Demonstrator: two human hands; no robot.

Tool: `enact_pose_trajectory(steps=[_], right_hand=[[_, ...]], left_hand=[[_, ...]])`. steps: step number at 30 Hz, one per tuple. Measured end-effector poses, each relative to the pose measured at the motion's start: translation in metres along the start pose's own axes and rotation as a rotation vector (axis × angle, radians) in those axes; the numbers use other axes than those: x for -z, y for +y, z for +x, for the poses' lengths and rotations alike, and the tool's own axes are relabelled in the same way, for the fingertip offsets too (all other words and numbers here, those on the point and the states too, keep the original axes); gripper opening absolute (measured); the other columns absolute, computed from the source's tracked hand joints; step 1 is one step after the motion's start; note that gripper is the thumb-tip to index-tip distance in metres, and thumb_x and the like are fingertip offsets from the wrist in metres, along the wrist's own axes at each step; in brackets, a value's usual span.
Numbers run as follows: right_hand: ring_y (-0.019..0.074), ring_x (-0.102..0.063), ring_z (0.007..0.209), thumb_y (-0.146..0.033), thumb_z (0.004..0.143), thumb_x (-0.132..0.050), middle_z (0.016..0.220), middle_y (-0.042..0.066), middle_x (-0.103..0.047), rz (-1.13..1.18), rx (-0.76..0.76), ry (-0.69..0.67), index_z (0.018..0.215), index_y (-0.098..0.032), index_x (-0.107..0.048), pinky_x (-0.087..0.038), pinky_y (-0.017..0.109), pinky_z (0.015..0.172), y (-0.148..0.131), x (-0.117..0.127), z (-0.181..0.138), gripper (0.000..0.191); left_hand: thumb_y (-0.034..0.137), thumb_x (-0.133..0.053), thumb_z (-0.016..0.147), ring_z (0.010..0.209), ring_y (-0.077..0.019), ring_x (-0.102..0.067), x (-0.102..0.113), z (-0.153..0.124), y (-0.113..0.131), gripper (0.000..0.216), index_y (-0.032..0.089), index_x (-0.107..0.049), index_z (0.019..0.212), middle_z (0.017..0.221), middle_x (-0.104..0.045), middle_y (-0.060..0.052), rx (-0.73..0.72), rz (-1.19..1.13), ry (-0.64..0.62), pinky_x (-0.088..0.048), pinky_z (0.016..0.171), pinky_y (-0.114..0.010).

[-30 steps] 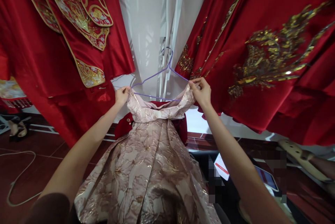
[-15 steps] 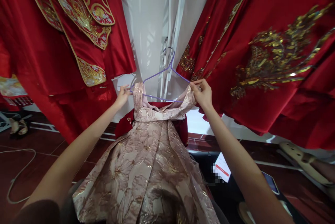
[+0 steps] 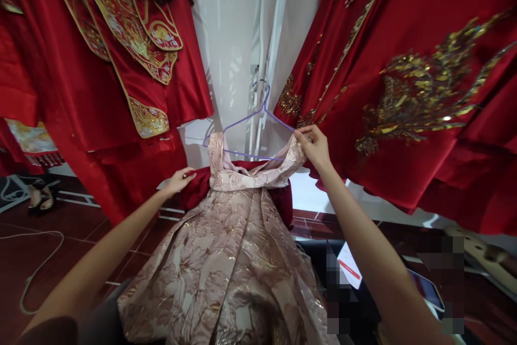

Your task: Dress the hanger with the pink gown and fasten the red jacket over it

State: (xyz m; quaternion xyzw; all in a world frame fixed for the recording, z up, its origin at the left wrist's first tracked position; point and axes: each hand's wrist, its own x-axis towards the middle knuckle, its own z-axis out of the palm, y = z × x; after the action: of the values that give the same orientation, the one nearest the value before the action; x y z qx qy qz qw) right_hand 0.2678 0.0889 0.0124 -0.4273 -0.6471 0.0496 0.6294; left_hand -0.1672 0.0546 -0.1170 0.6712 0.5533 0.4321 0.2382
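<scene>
The right hand (image 3: 317,146), right of the frame's centre, is nearly closed, with thumb and fingers pinched together on the right-hand shoulder strap of a pale pink-and-gold patterned dress (image 3: 226,237). The end of a thin purple hanger (image 3: 264,108) runs up to these fingertips; whether they grip it as well as the strap is hidden.

The left hand (image 3: 176,181), left of centre and lower than the other, is narrow, its fingers drawn close to the thumb. Its fingertips meet the left edge of a dark red cloth (image 3: 197,186) that shows behind the dress on both sides; I cannot tell whether they pinch it or only touch it. This hand is apart from the dress strap.

The dress spreads from the middle of the frame to its bottom edge. The hanger passes through both straps, and its left tip sticks out past the left-hand one. Red garments with gold decoration hang at the upper left (image 3: 97,108) and upper right (image 3: 404,92). A lit screen (image 3: 350,267) shows at the lower right, beside the right forearm.
</scene>
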Motion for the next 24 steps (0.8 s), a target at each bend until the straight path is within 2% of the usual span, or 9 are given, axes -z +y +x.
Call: enact_pose_trajectory(steps=[2,4,7,10,14,17,19,22,24], right_hand=[[0.0143,-0.053,0.063,-0.047,0.074,-0.063,0.067,-0.001,-0.059,0.003,-0.007,0.004,0.083,-0.020,-0.062,-0.039,0.026,0.061,0.002,-0.001,0.001,0.028],[0.0147,-0.053,0.063,-0.048,0.074,-0.063,0.066,-0.001,-0.059,0.000,-0.010,-0.003,0.083,-0.020,-0.062,-0.040,0.026,0.060,0.002,-0.001,0.001,0.030],[0.0151,-0.054,0.064,-0.050,0.075,-0.060,0.066,-0.001,-0.059,-0.026,0.001,-0.006,0.083,-0.020,-0.062,-0.040,0.026,0.060,-0.003,-0.001,-0.003,0.032],[0.0145,-0.054,0.064,-0.049,0.078,-0.058,0.067,-0.002,-0.058,-0.108,0.024,0.036,0.085,-0.021,-0.062,-0.039,0.025,0.062,-0.014,-0.002,-0.010,0.030],[0.0141,-0.054,0.063,-0.049,0.080,-0.056,0.066,-0.002,-0.058,-0.165,0.005,0.088,0.086,-0.021,-0.061,-0.039,0.025,0.064,-0.025,-0.009,-0.020,0.029],[0.0153,-0.056,0.066,-0.051,0.079,-0.055,0.070,0.000,-0.060,-0.153,-0.008,0.069,0.086,-0.020,-0.060,-0.040,0.026,0.065,-0.024,-0.009,-0.021,0.032],[0.0163,-0.058,0.068,-0.052,0.078,-0.056,0.073,0.002,-0.063,-0.144,-0.014,0.021,0.085,-0.020,-0.061,-0.042,0.026,0.065,-0.022,-0.003,-0.015,0.034],[0.0173,-0.057,0.062,-0.054,0.079,-0.053,0.065,0.003,-0.061,-0.226,-0.088,-0.130,0.071,-0.018,-0.060,-0.042,0.028,0.061,-0.017,0.010,0.009,0.037],[0.0171,-0.053,0.051,-0.052,0.082,-0.048,0.051,0.003,-0.055,-0.347,-0.271,-0.343,0.057,-0.018,-0.056,-0.041,0.030,0.054,-0.014,0.017,0.031,0.044]], left_hand=[[0.049,-0.063,0.070,0.085,-0.0205,-0.063,0.024,0.025,0.022,0.038,0.020,-0.065,0.095,0.093,-0.070,-0.004,0.083,-0.079,-0.038,-0.050,0.079,-0.031],[0.050,-0.065,0.069,0.082,-0.0199,-0.063,0.041,0.053,0.054,0.041,0.019,-0.067,0.095,0.092,-0.071,-0.004,0.074,-0.101,-0.031,-0.050,0.074,-0.029],[0.041,-0.065,0.071,0.083,-0.0221,-0.063,0.051,0.092,0.115,0.027,0.018,-0.068,0.085,0.085,-0.070,-0.006,-0.034,0.168,0.146,-0.048,0.075,-0.030],[0.036,-0.062,0.075,0.090,-0.0267,-0.062,0.036,0.110,0.178,0.020,0.018,-0.066,0.082,0.087,-0.068,-0.010,-0.154,0.499,0.316,-0.045,0.079,-0.033],[0.034,-0.050,0.085,0.089,-0.0262,-0.061,-0.010,0.091,0.239,0.022,0.016,-0.060,0.094,0.090,-0.066,-0.012,-0.343,0.535,0.277,-0.043,0.078,-0.033],[0.034,-0.046,0.088,0.085,-0.0222,-0.060,-0.037,0.070,0.253,0.024,0.016,-0.055,0.100,0.086,-0.063,-0.010,-0.422,0.425,0.230,-0.042,0.078,-0.030],[0.035,-0.048,0.087,0.081,-0.0209,-0.059,-0.043,0.065,0.250,0.023,0.015,-0.054,0.098,0.082,-0.062,-0.008,-0.409,0.360,0.161,-0.042,0.076,-0.029],[0.038,-0.052,0.084,0.075,-0.0196,-0.056,-0.033,0.072,0.239,0.023,0.016,-0.055,0.091,0.077,-0.059,-0.005,-0.365,0.359,-0.004,-0.041,0.073,-0.029],[0.037,-0.054,0.081,0.078,-0.0194,-0.055,-0.021,0.081,0.234,0.021,0.017,-0.057,0.087,0.077,-0.058,-0.004,-0.409,0.415,-0.089,-0.040,0.075,-0.029]])
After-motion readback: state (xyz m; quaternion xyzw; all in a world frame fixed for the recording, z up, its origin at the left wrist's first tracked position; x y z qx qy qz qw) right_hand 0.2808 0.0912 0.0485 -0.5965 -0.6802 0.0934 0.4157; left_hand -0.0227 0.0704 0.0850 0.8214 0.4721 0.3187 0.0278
